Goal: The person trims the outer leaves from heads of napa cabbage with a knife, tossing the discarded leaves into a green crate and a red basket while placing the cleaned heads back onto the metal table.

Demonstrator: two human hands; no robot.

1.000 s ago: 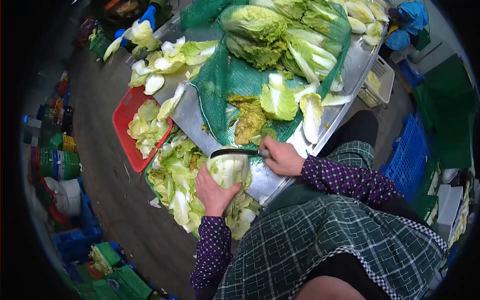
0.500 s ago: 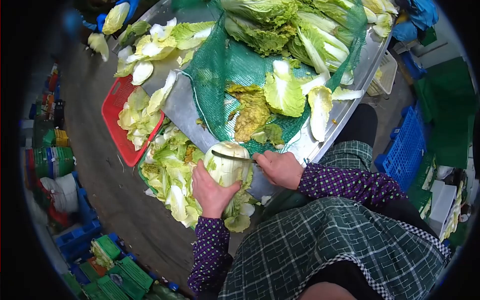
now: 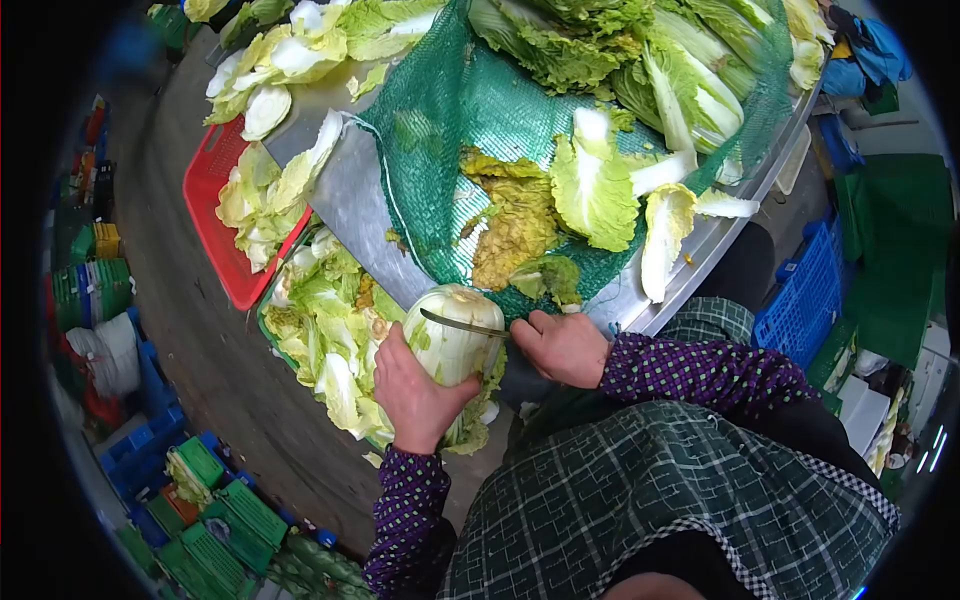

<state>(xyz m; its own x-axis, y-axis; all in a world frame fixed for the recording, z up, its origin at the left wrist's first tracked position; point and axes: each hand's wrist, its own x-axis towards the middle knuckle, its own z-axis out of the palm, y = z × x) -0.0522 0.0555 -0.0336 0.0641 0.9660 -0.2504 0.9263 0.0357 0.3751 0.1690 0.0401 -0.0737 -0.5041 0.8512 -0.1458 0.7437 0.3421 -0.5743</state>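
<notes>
A napa cabbage point(image 3: 437, 348) is held at the table's near edge, its pale stem end toward the table. My left hand point(image 3: 415, 398) grips it from the left and below, thumb on the near side. In my right hand point(image 3: 567, 349) is a knife point(image 3: 462, 325), its handle mostly hidden by the fingers. The dark, narrow blade lies across the cabbage just below the stem end. Below and left of the cabbage, a green-rimmed container holds a heap of trimmed leaves point(image 3: 322, 340).
Whole cabbages point(image 3: 690, 85) lie on green netting point(image 3: 430, 150) over a metal table point(image 3: 345, 215). Loose and browned leaves point(image 3: 520, 225) are scattered there. A red basket point(image 3: 205, 200) with leaves stands to the left. Blue crates point(image 3: 800, 310) are at right.
The view has shifted slightly, so the table and netting appear larger and further right. Both hands keep their hold, the knife still across the cabbage near its stem end.
</notes>
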